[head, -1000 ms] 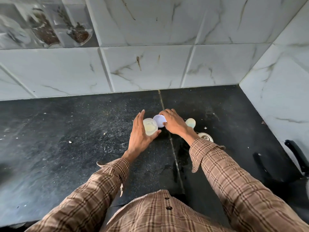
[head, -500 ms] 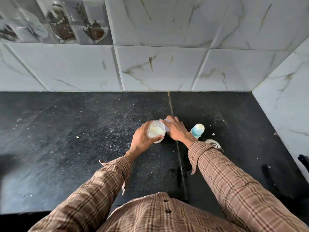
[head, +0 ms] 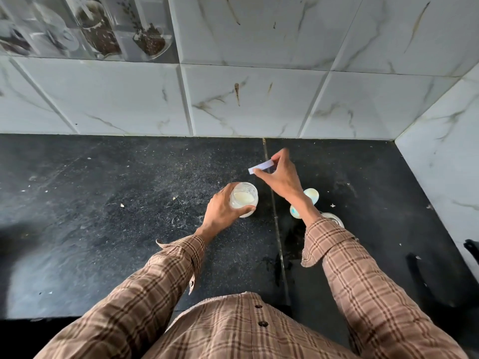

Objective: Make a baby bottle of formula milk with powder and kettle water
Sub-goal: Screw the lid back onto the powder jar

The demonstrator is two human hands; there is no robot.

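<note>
A small clear jar [head: 244,199] with pale powder inside stands open on the black counter [head: 129,216]. My left hand [head: 223,212] grips it round the side. My right hand [head: 281,176] is raised behind and to the right of the jar and pinches its pale lilac lid [head: 261,167], held on edge in the air. A baby bottle [head: 309,198] with a light blue cap lies partly hidden behind my right wrist. A small round glass piece [head: 334,218] sits just right of that wrist.
White marbled tiles form the back wall [head: 246,99] and the right wall [head: 445,164], meeting in a corner. A seam [head: 274,218] runs through the counter between my hands. A dark object [head: 471,248] shows at the right edge. Specks of powder dot the counter.
My right hand has lifted the lid off the jar and moved it up and to the right. My left hand has closed more firmly round the jar.
</note>
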